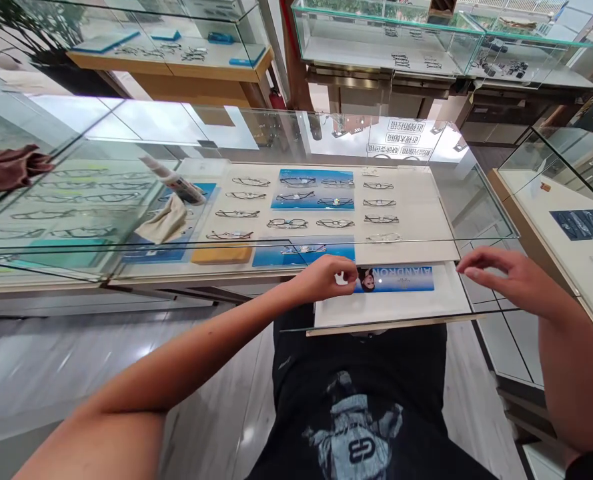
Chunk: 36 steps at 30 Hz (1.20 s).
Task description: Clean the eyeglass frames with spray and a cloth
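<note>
While the left hand (pixel 326 277) curls by the left end of the blue brand card (pixel 403 279) in the near white drawer (pixel 393 308), its grip unreadable from here, the right hand (pixel 513 277) hangs slightly spread, wrist bent, at the drawer's right edge.

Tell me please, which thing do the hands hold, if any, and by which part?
The left hand and right hand show nothing held; something small inside the left one's curl cannot be excluded.
</note>
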Tool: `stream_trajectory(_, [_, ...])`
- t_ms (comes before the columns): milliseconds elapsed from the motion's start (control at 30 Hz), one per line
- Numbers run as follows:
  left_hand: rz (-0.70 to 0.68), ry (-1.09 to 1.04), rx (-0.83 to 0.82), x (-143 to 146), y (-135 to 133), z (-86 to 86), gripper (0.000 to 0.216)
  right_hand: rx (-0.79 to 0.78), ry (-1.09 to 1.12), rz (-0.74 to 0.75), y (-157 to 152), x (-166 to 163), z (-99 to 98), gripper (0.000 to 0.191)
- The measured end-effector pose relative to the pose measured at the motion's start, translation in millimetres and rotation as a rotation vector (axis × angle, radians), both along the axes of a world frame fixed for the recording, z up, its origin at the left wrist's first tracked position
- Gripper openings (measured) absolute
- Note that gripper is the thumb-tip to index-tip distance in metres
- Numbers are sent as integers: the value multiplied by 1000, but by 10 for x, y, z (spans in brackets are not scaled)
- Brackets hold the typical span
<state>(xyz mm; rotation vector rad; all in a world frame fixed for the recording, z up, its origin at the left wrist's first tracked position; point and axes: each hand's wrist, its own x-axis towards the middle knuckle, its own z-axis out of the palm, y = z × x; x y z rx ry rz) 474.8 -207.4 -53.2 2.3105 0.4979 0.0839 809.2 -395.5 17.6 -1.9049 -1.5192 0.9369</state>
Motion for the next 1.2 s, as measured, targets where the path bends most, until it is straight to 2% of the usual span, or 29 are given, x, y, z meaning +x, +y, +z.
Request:
stream_trajectory(100, [-102,146,106,301,78,-312,15,111,-287,-52,628,174,-235,45])
stream_trajectory(200, [-86,216,180,562,190,-569,21,147,-500,-17,1077,369,-577,44])
stream_trajectory(300, [-22,247,255,784,341,-757,22,238,-594,-14,1250,471,-832,44])
stream_trajectory(400, [52,273,328,968,498,-895,23,323,-605,-35,1247,478,-958,42])
stream_trajectory(633, [154,273,453,1292,714,-1126,35,354,-547,-52,1188,405,-956,38])
stream_trajectory(733, [145,311,460,1393,802,-1229,49,340,-540,-67,1172,374,-925,37])
stream_trajectory(833, [100,349,448,1459,903,-1308,54,336,-537,-71,1159,354,-910,36])
stream_trajectory(1067, [32,408,431,1601,1093,-1315,30,362,-523,-62,1156,337,-921,33])
stream_trajectory(1200, [12,449,408,1662,1137,-1310,24,367,-513,-70,1155,326,-920,32])
